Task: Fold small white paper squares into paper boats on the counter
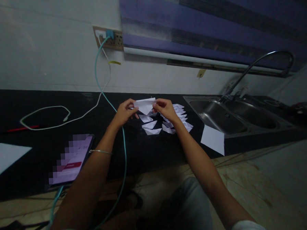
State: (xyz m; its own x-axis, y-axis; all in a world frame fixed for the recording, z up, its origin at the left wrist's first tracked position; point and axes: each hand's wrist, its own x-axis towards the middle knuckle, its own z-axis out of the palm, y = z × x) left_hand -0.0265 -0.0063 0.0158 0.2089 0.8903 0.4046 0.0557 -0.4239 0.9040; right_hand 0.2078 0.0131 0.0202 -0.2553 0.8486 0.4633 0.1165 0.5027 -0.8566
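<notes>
A folded piece of white paper (146, 106) is held up over the dark counter, its lower edge coming to a point. My left hand (125, 113) pinches its left end between thumb and fingers. At the right end, my right hand (165, 109) grips the same paper, thumb in front. Just below and behind it lie several folded white paper boats (151, 125) in a loose column. More paper boats (180, 117) are packed in rows to the right, partly hidden by my right hand and forearm.
A flat white sheet (213, 139) overlaps the counter's front edge beside the steel double sink (217, 116). At left are a tablet-like device (73, 160), more white paper (8, 155) and a white cable (46, 127). A teal cable (124, 147) hangs across the counter by my left wrist.
</notes>
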